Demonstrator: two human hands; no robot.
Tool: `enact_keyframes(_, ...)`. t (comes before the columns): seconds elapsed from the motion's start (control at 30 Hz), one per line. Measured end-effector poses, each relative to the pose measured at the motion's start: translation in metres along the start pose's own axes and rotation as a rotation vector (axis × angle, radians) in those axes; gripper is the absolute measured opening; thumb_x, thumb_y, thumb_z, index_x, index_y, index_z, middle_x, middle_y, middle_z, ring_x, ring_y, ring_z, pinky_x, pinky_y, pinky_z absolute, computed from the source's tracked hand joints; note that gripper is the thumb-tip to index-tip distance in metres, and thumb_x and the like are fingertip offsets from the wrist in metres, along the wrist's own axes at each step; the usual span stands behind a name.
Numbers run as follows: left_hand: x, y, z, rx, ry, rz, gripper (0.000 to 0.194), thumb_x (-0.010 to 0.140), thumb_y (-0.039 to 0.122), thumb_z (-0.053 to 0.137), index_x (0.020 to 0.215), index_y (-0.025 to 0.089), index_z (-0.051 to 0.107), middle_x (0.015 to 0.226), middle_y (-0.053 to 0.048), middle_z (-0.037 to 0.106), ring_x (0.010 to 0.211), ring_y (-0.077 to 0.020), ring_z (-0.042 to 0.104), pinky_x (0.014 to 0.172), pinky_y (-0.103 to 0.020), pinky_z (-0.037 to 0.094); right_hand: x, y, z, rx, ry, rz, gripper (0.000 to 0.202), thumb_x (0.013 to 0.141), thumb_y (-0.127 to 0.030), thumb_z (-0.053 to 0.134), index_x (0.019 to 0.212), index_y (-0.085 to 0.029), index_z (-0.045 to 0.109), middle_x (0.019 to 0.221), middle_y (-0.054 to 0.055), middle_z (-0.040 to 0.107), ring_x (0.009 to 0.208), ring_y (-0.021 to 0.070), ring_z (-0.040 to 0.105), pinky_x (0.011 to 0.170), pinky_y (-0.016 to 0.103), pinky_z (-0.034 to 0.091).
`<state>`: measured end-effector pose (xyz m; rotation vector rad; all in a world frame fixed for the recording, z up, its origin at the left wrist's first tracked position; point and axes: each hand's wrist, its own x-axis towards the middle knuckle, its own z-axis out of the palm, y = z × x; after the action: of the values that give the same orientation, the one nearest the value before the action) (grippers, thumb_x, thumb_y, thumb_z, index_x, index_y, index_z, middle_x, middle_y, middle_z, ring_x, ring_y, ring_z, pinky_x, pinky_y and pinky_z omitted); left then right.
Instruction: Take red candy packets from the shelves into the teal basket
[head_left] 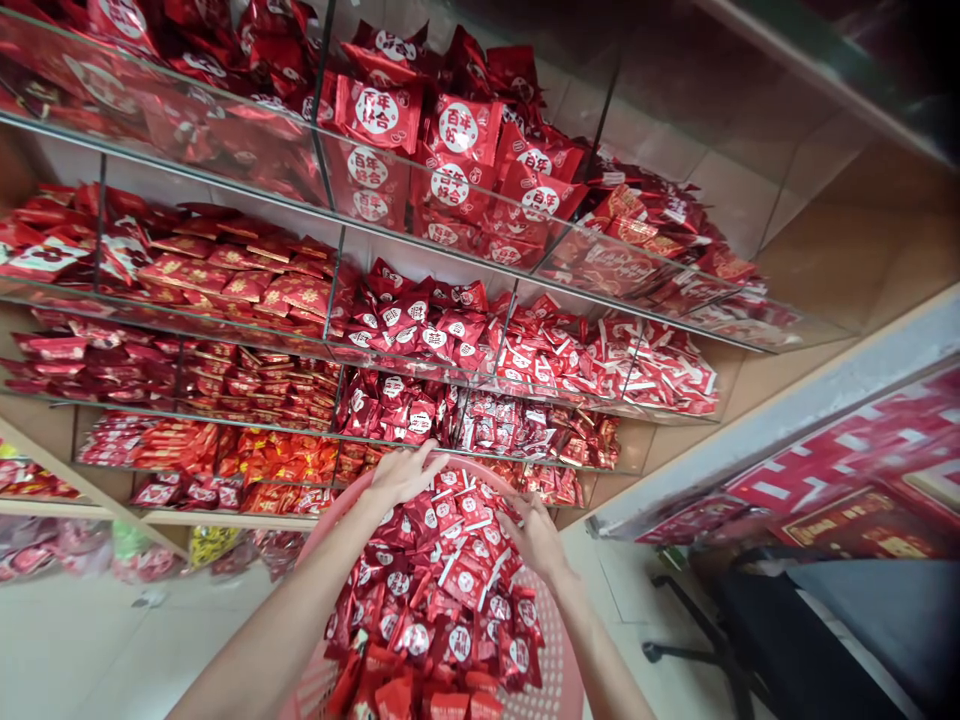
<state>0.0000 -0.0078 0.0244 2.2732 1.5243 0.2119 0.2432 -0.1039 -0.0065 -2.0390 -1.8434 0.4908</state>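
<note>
A pink perforated plastic basket (559, 640) is in front of me, heaped with small red sweet packets (457, 585) that have white round labels. My left hand (405, 473) is closed over its far rim, with the fingertips partly hidden. Over the right side of the heap is my right hand (534, 535); its fingers are apart and bent, touching the packets beside the rim. Larger plain red packets (394, 697) lie at the near end of the basket.
Clear-fronted shelves (420, 360) with divided bins of red packets rise beyond the basket. Bagged goods (214, 547) sit on the floor under them at left. A black wheeled chair (817, 640) stands at right, near red printed packaging (840, 450).
</note>
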Motion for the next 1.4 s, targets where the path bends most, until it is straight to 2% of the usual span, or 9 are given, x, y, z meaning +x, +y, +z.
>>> enact_keyframes(0.1,0.0,0.0,0.0,-0.006,-0.011,-0.015,0.075,0.073,0.069,0.001,0.121,0.027,0.04,0.091,-0.01,0.065,0.09,-0.0304,0.059,0.077,-0.042,0.041,-0.002,-0.001,-0.004,0.268,0.101,0.047,0.046,0.076,-0.05,0.049,0.109,-0.02,0.056,0.107,0.009,0.052,0.097,0.0213,0.051,0.083,0.032,0.041)
enact_keyframes(0.17,0.001,0.0,0.001,-0.004,-0.015,-0.023,0.075,0.073,0.07,0.001,0.121,0.028,0.04,0.094,-0.011,0.065,0.09,-0.0303,0.059,0.077,-0.042,0.041,-0.007,-0.002,-0.011,0.552,0.153,0.152,0.048,0.074,-0.054,0.049,0.104,-0.018,0.057,0.101,0.008,0.057,0.089,0.0206,0.054,0.076,0.031,0.044)
enact_keyframes(0.27,0.002,-0.001,0.003,0.002,-0.011,-0.02,0.076,0.072,0.07,0.001,0.123,0.028,0.039,0.094,-0.011,0.065,0.091,-0.0308,0.059,0.077,-0.042,0.041,-0.02,-0.001,-0.023,0.989,0.089,0.408,0.042,0.074,-0.053,0.046,0.096,-0.018,0.057,0.091,0.006,0.061,0.069,0.0163,0.056,0.063,0.028,0.046)
enact_keyframes(0.37,0.004,-0.002,0.005,0.016,-0.002,-0.015,0.078,0.072,0.07,0.0,0.124,0.027,0.039,0.09,-0.011,0.065,0.09,-0.0309,0.059,0.076,-0.042,0.041,-0.035,0.004,-0.033,1.25,0.005,0.497,0.032,0.074,-0.041,0.041,0.09,-0.02,0.058,0.088,0.005,0.061,0.067,0.0153,0.057,0.062,0.028,0.047)
enact_keyframes(0.47,0.005,-0.003,0.006,0.029,0.003,-0.018,0.078,0.072,0.069,-0.001,0.125,0.027,0.039,0.09,-0.011,0.065,0.089,-0.0306,0.059,0.075,-0.042,0.041,-0.048,0.011,-0.039,1.265,-0.004,0.445,0.033,0.068,-0.031,0.037,0.09,-0.019,0.059,0.09,0.006,0.061,0.077,0.018,0.058,0.067,0.031,0.047)
enact_keyframes(0.6,0.006,-0.003,0.005,0.034,-0.004,-0.02,0.077,0.072,0.069,-0.001,0.125,0.028,0.038,0.091,-0.01,0.065,0.09,-0.03,0.059,0.076,-0.041,0.041,-0.059,0.014,-0.036,1.24,-0.042,0.434,0.037,0.061,-0.024,0.042,0.094,-0.02,0.058,0.087,0.004,0.061,0.073,0.0172,0.058,0.068,0.031,0.047)
enact_keyframes(0.83,0.005,-0.002,0.006,0.04,0.007,-0.019,0.078,0.073,0.069,-0.001,0.124,0.027,0.039,0.091,-0.01,0.065,0.089,-0.0301,0.059,0.075,-0.041,0.042,-0.069,0.006,-0.03,1.51,-0.06,0.49,0.032,0.063,-0.018,0.06,0.095,-0.021,0.058,0.095,0.003,0.063,0.079,0.0166,0.06,0.077,0.032,0.047)
enact_keyframes(0.97,0.006,-0.003,0.006,0.032,-0.001,-0.02,0.08,0.072,0.07,-0.001,0.124,0.026,0.04,0.094,-0.011,0.065,0.091,-0.0303,0.059,0.076,-0.042,0.041,-0.071,0.003,-0.028,1.582,-0.034,0.526,0.031,0.062,-0.017,0.068,0.092,-0.02,0.061,0.092,0.003,0.065,0.075,0.0145,0.062,0.072,0.027,0.05)
enact_keyframes(1.4,0.006,-0.004,0.007,0.013,0.012,-0.007,0.08,0.072,0.07,0.0,0.124,0.026,0.042,0.091,-0.011,0.065,0.089,-0.0325,0.059,0.074,-0.044,0.042,-0.079,0.007,-0.022,1.82,-0.099,0.533,0.027,0.069,-0.006,0.063,0.094,-0.017,0.064,0.097,0.004,0.066,0.082,0.0139,0.064,0.073,0.022,0.053)
